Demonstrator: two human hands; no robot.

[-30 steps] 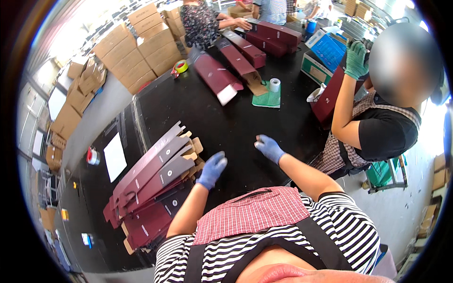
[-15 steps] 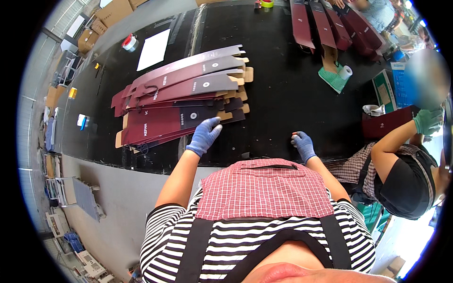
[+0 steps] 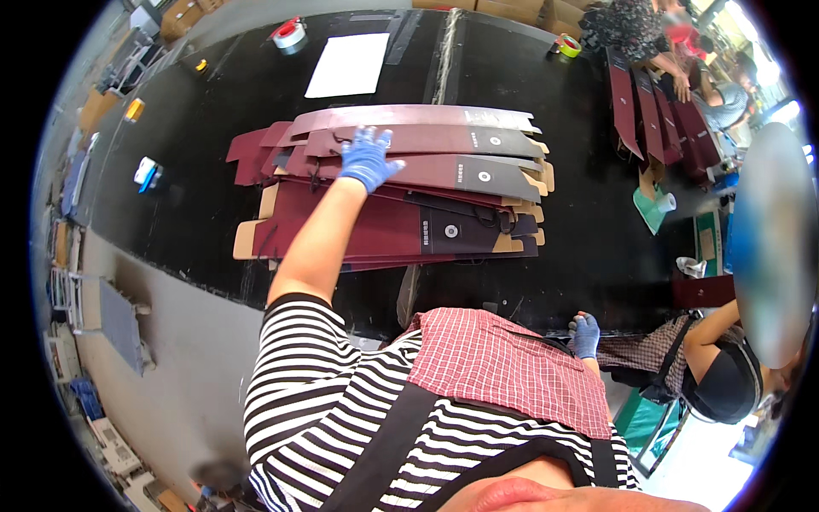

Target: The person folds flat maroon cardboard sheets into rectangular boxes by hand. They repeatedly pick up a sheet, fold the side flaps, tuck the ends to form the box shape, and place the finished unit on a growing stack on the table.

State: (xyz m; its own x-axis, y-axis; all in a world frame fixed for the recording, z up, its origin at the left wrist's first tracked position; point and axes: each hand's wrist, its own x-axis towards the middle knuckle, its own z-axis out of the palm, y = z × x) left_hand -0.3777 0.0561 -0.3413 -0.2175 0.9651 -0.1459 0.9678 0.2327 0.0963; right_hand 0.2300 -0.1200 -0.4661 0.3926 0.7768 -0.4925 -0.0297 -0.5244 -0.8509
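Observation:
Several flat maroon and dark grey cardboard cartons [image 3: 358,229] lie overlapping in a fanned stack in front of me, with tan flaps at their ends and dark cords. My left hand [image 3: 368,162], in a blue glove with bare fingertips, is over the upper cartons with fingers spread, at a long carton [image 3: 439,140] with a grey right end. Whether it presses on that carton, I cannot tell. My right hand [image 3: 584,335], gloved alike, is at the table's near edge beside my checked apron [image 3: 512,358]. Its fingers are loosely bent and apart, with nothing visible in them.
The black table [image 3: 546,77] carries a white sheet [image 3: 348,64], a tape roll [image 3: 289,35] and a yellow-green tape roll [image 3: 567,46]. Standing maroon boxes [image 3: 653,119] are at the far right, with people around them. A co-worker [image 3: 725,375] is close on my right.
My left hand has moved from the stack's near right edge, forward onto the upper cartons, its fingers spreading. My right hand has drawn back toward the table edge. The view has turned left.

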